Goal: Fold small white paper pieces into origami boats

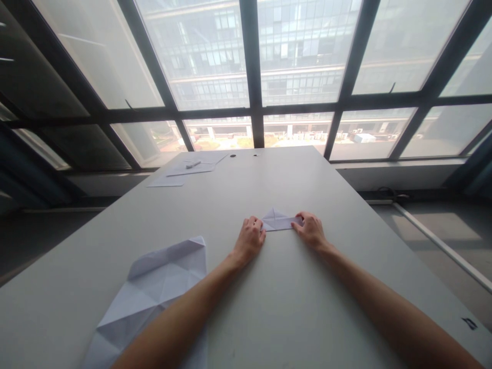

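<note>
A small folded piece of white paper (277, 223) lies on the white table between my hands, with a peaked top and a straight band along its lower edge. My left hand (250, 237) has curled fingers closed on its left end. At the right end, my right hand (309, 229) pinches the paper between thumb and fingers. A larger creased sheet of paper (165, 279) rests at the near left, partly hidden under my left forearm, its upper edge bent up.
Flat white sheets (192, 167) lie at the table's far left, with a small white pen-like object (192, 164) on top. The table (346, 287) reaches toward large dark-framed windows (257, 66). A dark clip-like item (469, 323) is near the right edge.
</note>
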